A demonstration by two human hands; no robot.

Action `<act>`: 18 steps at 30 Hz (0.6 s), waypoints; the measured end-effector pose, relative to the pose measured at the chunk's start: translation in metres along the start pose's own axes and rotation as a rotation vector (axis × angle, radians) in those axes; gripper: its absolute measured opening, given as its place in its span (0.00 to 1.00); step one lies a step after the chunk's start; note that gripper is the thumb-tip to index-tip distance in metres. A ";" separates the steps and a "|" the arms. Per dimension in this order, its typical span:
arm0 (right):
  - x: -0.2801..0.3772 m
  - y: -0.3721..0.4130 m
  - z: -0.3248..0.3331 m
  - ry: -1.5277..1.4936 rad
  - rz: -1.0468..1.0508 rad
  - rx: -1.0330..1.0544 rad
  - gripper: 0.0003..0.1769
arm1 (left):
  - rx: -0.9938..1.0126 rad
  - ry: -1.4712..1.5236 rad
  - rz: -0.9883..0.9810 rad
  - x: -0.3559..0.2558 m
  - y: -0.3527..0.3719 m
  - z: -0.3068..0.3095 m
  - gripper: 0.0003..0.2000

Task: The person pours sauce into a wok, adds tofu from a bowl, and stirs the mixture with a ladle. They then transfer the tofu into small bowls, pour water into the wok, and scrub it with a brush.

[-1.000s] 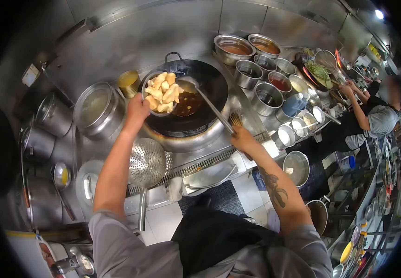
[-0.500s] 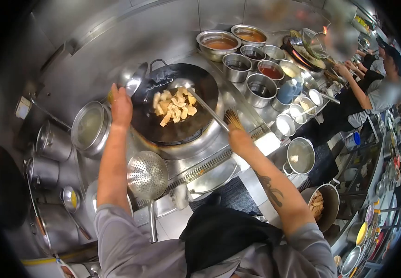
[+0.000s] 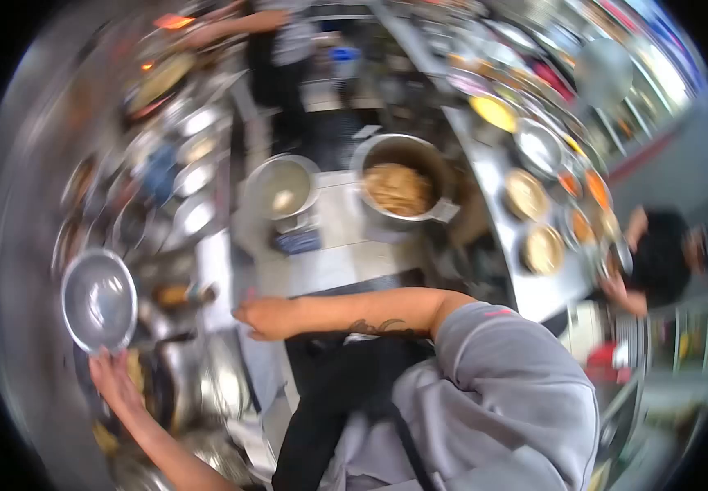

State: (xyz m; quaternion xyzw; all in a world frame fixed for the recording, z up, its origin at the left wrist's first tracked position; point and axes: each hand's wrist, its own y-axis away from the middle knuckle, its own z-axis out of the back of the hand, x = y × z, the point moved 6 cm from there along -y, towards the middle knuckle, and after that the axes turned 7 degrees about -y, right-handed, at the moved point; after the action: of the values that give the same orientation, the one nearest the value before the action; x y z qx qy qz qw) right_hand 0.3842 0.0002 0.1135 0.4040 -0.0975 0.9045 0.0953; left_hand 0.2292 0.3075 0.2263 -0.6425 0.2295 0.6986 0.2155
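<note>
At the left, my left hand (image 3: pixel 115 378) grips the near rim of a shiny metal bowl (image 3: pixel 99 299), whose inside faces me and shows no food. Under and beside that hand lies a dark wok (image 3: pixel 160 389), partly hidden and smeared by motion. My right hand (image 3: pixel 268 317) is closed, its fingers curled, beside the pale front edge of the stove counter (image 3: pixel 219 282). No tool shows in it. A bamboo brush (image 3: pixel 175 295) lies on the stove between the bowl and my right hand.
Sauce pots crowd the stove's far left. On the floor side stand a pot of liquid (image 3: pixel 266 184) and a large pot of brown food (image 3: pixel 399 190). A counter (image 3: pixel 485 176) with many bowls runs along the right. One co-worker (image 3: pixel 288 49) stands ahead, another (image 3: pixel 665 258) at right.
My view has swung to the right, away from the wok. My right hand has let go of the ladle and moved back from the wok. The metal bowl remains in my left hand.
</note>
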 end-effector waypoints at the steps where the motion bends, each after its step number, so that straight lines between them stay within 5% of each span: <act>1: -0.027 0.045 0.007 -0.022 -0.127 0.011 0.22 | 0.155 -0.002 0.026 0.017 -0.006 -0.046 0.10; 6: -0.114 0.307 0.029 -0.134 -0.642 -0.155 0.26 | 0.738 0.233 0.176 0.073 0.117 -0.340 0.08; 10: -0.108 0.514 0.047 -0.312 -0.897 -0.702 0.26 | 1.307 0.049 0.423 0.086 0.304 -0.545 0.14; 11: -0.075 0.547 0.063 -0.842 -1.062 -0.910 0.26 | 1.437 0.026 0.505 0.093 0.351 -0.578 0.15; 13: -0.068 0.627 0.055 -1.271 -0.972 -1.435 0.26 | 1.633 0.001 0.570 0.107 0.444 -0.634 0.14; 14: -0.056 0.661 0.053 -1.334 -0.766 -1.648 0.30 | 1.715 0.043 0.623 0.104 0.488 -0.653 0.13; 18: -0.035 0.763 0.064 -1.236 -0.568 -2.014 0.40 | 1.874 -0.247 0.572 0.132 0.627 -0.729 0.11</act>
State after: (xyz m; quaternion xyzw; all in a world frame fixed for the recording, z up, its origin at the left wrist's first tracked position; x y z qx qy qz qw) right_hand 0.2612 -0.7542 0.0533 0.5192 -0.6936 0.0255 0.4987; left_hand 0.4265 -0.6300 0.0723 -0.0550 0.8125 0.3222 0.4827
